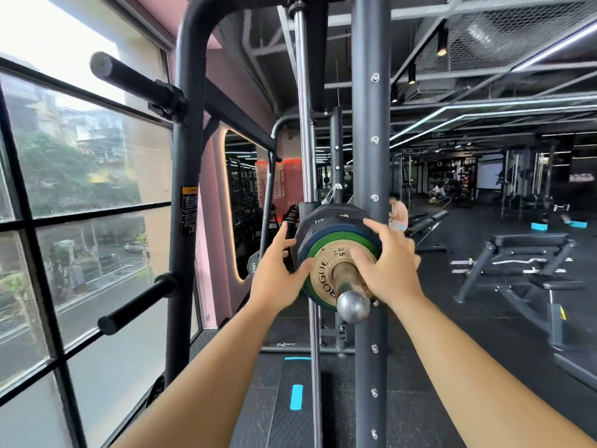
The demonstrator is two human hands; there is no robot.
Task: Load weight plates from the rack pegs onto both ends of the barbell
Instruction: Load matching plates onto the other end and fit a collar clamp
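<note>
From the head camera, both bare arms reach forward to the near end of the barbell, whose steel barbell sleeve [353, 305] points at the camera with its rounded tip free of the hands. Four plates sit pushed together on the sleeve. Nearest is a small gold plate [323, 273] lettered ROGUE, then a green plate [326, 243], a blue plate [318, 236] and, farthest back, a larger black plate [326, 215]. The left hand [274, 279] has a wide grip, its fingers spread and nearly straight. Its thumb lies against the left rim of the gold and green plates, and its fingers reach up beside the black plate's edge. The right hand [392, 270] is also spread wide. One finger presses the face of the gold plate just beside the sleeve, and the others fan over the upper right rims of the stack. So the stack lies between the two hands, and neither hand is wrapped around a plate. Left of them two bare black pegs jut from the curved rack post, an upper peg [129, 77] and a lower peg [139, 302], both in front of the window [87, 176]. The rack upright [370, 140] stands just behind the stack. A weight bench [523, 250] stands well apart on the right, and a person [399, 211] sits far back in the room.
</note>
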